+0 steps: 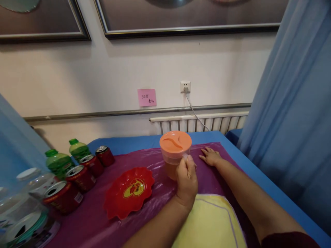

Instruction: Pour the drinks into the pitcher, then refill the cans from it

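My left hand [187, 179] is wrapped round the handle of a clear plastic pitcher [169, 168] with an orange lid [176, 141]. Brownish liquid shows in its lower part. The pitcher is upright over the purple plastic sheet; whether its base touches the sheet I cannot tell. To the right, my right hand [210, 156] lies flat on the sheet, fingers spread, holding nothing. A red scalloped plate [116, 201] with a yellow design sits left of the pitcher. Nearer to me, a yellow cloth [210, 224] with a purple edge line lies between my forearms.
Several red drink cans [81, 177] stand in a row at the left, beside green-capped bottles [59, 163] and clear jars [33, 182]. Blue curtains [289, 120] hang at both sides. A cord [192, 108] runs from the wall socket down behind the table.
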The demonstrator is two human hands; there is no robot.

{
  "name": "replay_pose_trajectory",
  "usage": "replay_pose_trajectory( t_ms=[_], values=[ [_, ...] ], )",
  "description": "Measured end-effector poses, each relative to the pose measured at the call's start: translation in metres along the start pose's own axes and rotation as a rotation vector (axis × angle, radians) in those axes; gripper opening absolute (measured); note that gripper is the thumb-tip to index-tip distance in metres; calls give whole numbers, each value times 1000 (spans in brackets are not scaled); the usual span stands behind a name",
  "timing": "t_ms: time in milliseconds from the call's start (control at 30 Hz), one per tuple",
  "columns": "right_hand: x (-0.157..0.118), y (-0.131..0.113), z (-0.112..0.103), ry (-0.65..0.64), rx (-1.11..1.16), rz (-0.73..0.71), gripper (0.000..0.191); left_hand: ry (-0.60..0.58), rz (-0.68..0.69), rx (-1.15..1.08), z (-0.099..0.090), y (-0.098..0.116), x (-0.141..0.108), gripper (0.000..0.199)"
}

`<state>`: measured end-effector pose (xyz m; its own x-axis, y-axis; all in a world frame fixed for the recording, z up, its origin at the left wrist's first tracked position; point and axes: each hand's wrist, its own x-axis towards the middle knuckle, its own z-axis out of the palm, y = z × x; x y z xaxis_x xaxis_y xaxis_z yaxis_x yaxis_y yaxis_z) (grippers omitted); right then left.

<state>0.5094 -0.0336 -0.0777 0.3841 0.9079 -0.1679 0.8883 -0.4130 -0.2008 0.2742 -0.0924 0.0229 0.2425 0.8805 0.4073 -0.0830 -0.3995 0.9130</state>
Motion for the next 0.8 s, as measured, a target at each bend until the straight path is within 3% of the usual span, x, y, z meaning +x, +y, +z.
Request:
replay_pose_trajectory(
  t_ms=[333, 567, 700, 800],
  values=[
    [3, 3, -6, 47, 27, -10, 74, -101, -22, 40, -2, 0, 19, 60],
    [-5, 11, -22, 196, 104, 44, 67, -126, -189, -81, -6, -4, 25, 59],
    [-43, 44, -43, 331, 126, 95, 61, -198, -280, -179, -15, 5, 33, 56],
    [-103, 72, -48, 417, 131, 120, 59, -261, -265, -207, -19, 8, 36, 57]
  ],
)
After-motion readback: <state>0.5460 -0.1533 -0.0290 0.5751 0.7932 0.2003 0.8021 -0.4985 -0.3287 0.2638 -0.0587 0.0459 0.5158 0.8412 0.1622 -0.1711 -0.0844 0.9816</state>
